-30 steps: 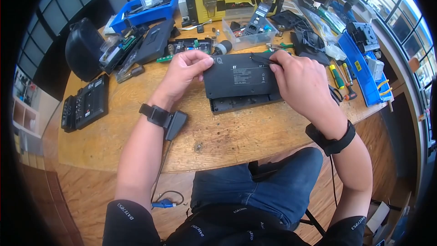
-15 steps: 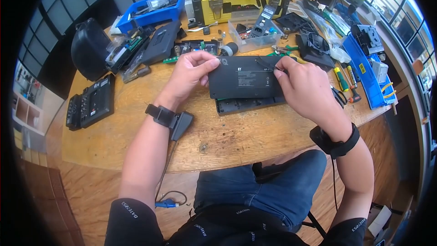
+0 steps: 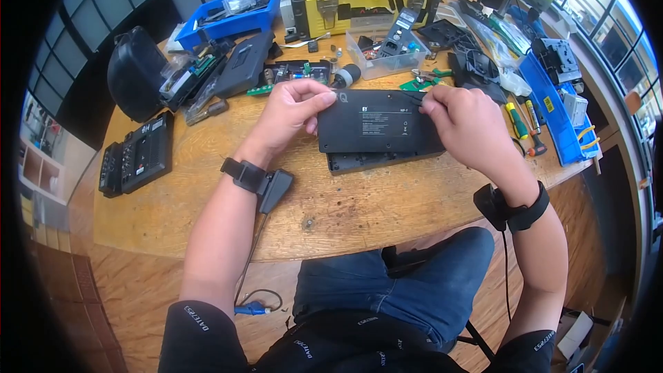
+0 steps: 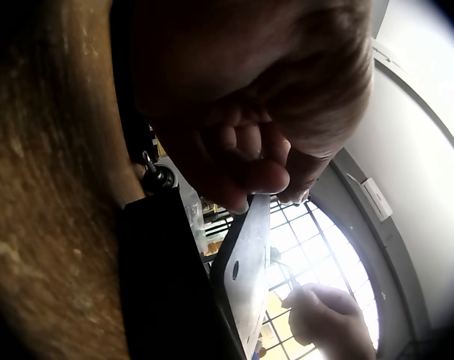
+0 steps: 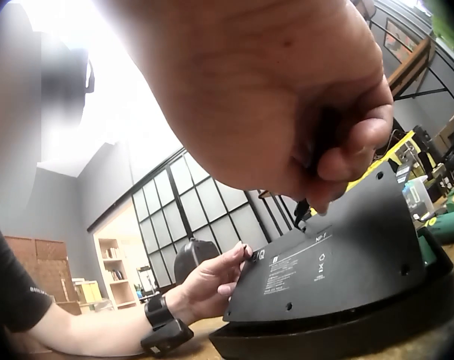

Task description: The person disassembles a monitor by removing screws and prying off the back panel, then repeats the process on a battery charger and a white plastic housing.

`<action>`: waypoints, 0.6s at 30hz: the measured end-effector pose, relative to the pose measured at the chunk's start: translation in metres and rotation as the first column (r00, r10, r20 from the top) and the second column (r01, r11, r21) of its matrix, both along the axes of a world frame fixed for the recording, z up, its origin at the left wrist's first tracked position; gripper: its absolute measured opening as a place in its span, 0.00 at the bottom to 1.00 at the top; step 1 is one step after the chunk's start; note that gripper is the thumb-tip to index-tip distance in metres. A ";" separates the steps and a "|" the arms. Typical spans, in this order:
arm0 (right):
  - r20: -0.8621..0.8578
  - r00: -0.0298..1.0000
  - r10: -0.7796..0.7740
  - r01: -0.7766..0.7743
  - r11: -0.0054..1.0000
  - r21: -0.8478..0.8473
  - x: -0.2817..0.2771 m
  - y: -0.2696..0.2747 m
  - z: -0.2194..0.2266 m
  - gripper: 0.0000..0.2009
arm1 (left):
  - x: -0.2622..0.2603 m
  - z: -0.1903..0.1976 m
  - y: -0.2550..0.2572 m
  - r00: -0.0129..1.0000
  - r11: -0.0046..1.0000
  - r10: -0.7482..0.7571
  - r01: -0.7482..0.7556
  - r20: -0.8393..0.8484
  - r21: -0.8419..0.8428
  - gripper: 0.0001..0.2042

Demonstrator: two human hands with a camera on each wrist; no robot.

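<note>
A flat black cover plate (image 3: 345, 128) with white printed text and screw holes lies tilted over a black case shell (image 3: 366, 161) on the bench. My left hand (image 3: 290, 114) pinches the plate's upper left corner between thumb and fingers. At the upper right my right hand (image 3: 466, 121) holds a slim black tool (image 5: 300, 219), its tip at the plate's face near the print. Most of that tool is hidden inside the fingers. The left wrist view shows the plate (image 4: 247, 262) nearly edge-on below the left fingertips.
Behind the plate stand a clear plastic box (image 3: 387, 63), a yellow toolbox (image 3: 359, 10) and a blue tray (image 3: 231, 17). Screwdrivers (image 3: 516, 121) and a blue bin (image 3: 552, 114) are at the right. A black device (image 3: 141, 155) lies at the left.
The right hand has drawn the tool slightly to the right along the plate's top. The plate has dipped a little toward the shell. The left hand keeps its corner grip; the head view has shifted.
</note>
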State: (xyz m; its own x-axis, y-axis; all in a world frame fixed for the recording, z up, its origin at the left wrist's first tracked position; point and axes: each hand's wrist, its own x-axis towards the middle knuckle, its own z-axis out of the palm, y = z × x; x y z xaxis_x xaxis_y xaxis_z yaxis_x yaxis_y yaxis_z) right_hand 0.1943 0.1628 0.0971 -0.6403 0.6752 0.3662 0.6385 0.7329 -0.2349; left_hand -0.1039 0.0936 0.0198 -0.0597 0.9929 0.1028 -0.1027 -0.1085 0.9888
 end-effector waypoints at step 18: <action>-0.040 0.998 -0.051 0.050 0.998 -0.029 0.011 0.025 0.004 0.11 | -0.007 -0.006 0.002 0.989 0.986 -0.073 0.053 0.128 0.156 0.07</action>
State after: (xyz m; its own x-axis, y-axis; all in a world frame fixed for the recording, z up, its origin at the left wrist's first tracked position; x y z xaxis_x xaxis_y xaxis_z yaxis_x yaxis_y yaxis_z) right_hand 0.2050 0.1882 0.1007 -0.5899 0.7169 0.3716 0.6643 0.6925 -0.2814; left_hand -0.1110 0.0960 0.0135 -0.0207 0.9686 0.2479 -0.2435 -0.2454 0.9384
